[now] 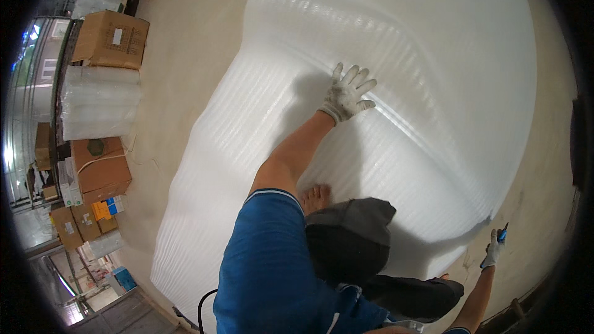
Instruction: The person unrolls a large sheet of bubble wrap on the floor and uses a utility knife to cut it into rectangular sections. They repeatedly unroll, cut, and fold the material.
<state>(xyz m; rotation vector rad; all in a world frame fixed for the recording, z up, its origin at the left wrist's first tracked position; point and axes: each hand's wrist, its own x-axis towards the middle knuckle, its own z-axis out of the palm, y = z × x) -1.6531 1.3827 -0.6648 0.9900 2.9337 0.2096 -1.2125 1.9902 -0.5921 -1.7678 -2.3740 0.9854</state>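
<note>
My left hand point(348, 94), in a soiled white work glove, lies flat with fingers spread on a large white foam sheet point(229, 124). It presses beside a straight shiny crease point(408, 130) that runs across the sheet toward the lower right. At the far right my right hand point(493, 252), also gloved, is closed around a blue utility knife point(503, 233) whose dark tip points up and away. That hand is off the sheet, above the floor just past its lower right edge. Whether the blade touches anything is not clear.
The sheet spreads over a beige floor point(179, 49). My bare foot point(315, 198) rests on it, below my left arm. Along the left stand cardboard boxes point(114, 40), a wrapped white roll point(99, 102) and a brown carton point(102, 170). A dark cable point(201, 309) curves near the bottom.
</note>
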